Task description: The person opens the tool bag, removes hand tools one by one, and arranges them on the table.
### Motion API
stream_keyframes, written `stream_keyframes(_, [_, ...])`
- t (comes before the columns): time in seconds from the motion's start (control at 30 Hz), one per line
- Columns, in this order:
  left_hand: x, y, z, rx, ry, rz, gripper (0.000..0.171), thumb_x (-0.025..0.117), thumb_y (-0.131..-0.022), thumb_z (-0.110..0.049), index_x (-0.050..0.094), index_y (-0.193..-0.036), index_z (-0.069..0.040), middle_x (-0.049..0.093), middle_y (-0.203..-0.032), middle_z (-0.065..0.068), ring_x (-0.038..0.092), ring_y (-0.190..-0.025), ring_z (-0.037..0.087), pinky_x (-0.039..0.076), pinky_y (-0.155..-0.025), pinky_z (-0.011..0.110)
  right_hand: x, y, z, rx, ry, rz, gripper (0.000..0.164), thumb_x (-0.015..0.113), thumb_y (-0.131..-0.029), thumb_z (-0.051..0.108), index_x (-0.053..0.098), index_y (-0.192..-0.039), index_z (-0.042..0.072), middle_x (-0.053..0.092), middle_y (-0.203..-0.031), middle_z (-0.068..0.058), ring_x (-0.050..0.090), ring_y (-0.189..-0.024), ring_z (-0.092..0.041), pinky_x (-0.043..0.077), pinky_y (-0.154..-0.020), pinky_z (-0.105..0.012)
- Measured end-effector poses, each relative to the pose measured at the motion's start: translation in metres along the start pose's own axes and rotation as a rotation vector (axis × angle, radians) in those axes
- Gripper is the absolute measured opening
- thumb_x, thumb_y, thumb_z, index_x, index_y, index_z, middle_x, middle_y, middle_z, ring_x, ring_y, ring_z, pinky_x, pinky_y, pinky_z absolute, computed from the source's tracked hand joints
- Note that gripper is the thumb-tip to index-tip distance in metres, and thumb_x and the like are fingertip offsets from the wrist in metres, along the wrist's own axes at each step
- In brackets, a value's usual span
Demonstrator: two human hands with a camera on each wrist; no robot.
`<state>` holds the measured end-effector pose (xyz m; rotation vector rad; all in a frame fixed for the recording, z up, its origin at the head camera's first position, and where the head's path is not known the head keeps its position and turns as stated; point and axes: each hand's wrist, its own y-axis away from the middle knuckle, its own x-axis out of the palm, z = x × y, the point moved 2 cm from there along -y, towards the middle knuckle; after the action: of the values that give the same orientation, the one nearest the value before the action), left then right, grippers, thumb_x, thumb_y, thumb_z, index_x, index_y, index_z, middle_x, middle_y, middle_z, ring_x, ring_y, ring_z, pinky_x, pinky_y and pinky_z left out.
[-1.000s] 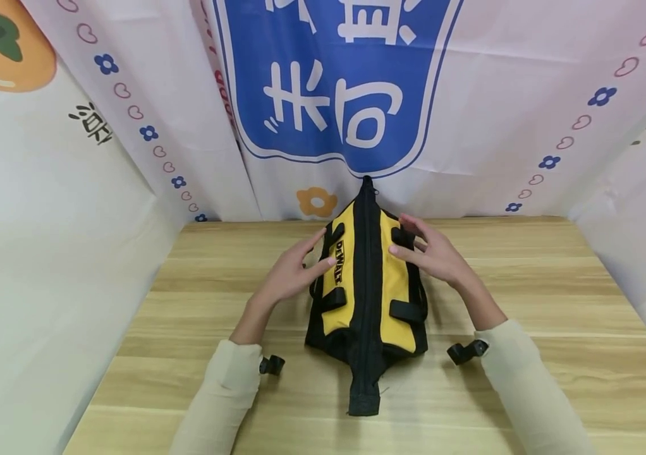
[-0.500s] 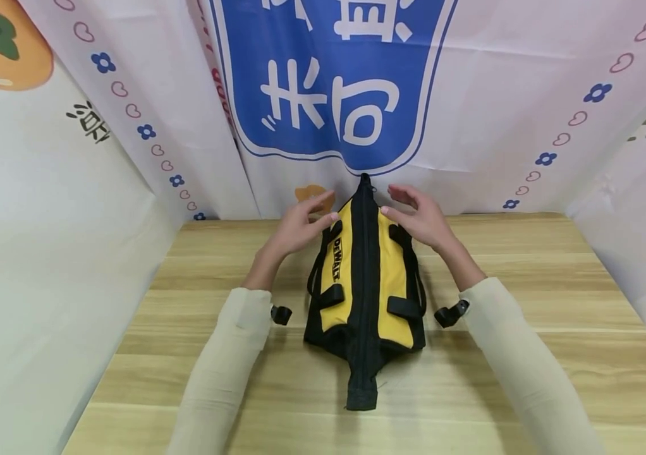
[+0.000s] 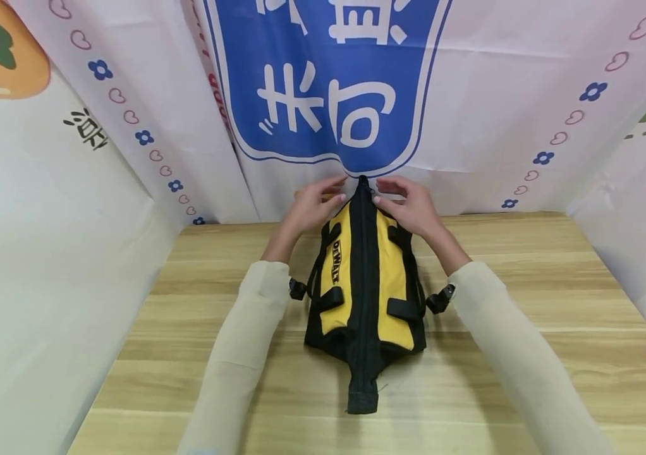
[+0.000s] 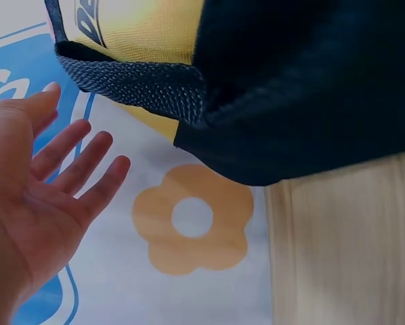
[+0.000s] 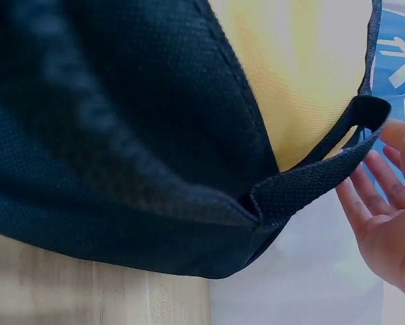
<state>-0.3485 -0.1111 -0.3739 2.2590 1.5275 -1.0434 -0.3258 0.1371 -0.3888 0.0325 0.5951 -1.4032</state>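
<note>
I see, at left, the person's left hand (image 3: 317, 205), fingers relaxed and holding nothing, beside the far end of a yellow-and-black bag (image 3: 364, 278). The bag rests mid-table between both hands, on pale wood (image 3: 175, 316). At right, the right hand (image 3: 410, 203) is likewise loose and unclenched; whether it touches the bag, I cannot tell.

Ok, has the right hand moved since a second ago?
Yes: judged against the far edge of the table, the right hand has moved forward and inward in the head view, toward the far end of the bag.
</note>
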Motion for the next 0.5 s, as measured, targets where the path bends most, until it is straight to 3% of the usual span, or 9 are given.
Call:
stream_keyframes(0.33, [0.007, -0.029, 0.002, 0.029, -0.029, 0.008, 0.045, 0.061, -0.111, -0.022, 0.059, -0.156, -0.016, 0.07, -0.145, 0.01, 0.069, -0.131, 0.028, 0.056, -0.115, 0.041, 0.009, -0.009, -0.005, -0.026, 0.002, -0.045, 0.038, 0.077, -0.1, 0.012, 0.071, -0.136, 0.001, 0.075, -0.131, -0.021, 0.073, -0.121, -0.035, 0.063, -0.104, -0.05])
stream_keyframes(0.5, [0.009, -0.039, -0.003, 0.026, -0.035, 0.029, 0.043, 0.063, -0.11, -0.017, 0.062, -0.153, -0.014, 0.068, -0.148, 0.01, 0.068, -0.13, 0.029, 0.057, -0.114, 0.042, 0.006, -0.011, -0.004, -0.045, 0.021, -0.063, 0.036, 0.078, -0.099, 0.011, 0.072, -0.132, 0.001, 0.076, -0.128, -0.021, 0.075, -0.117, -0.035, 0.064, -0.101, -0.049])
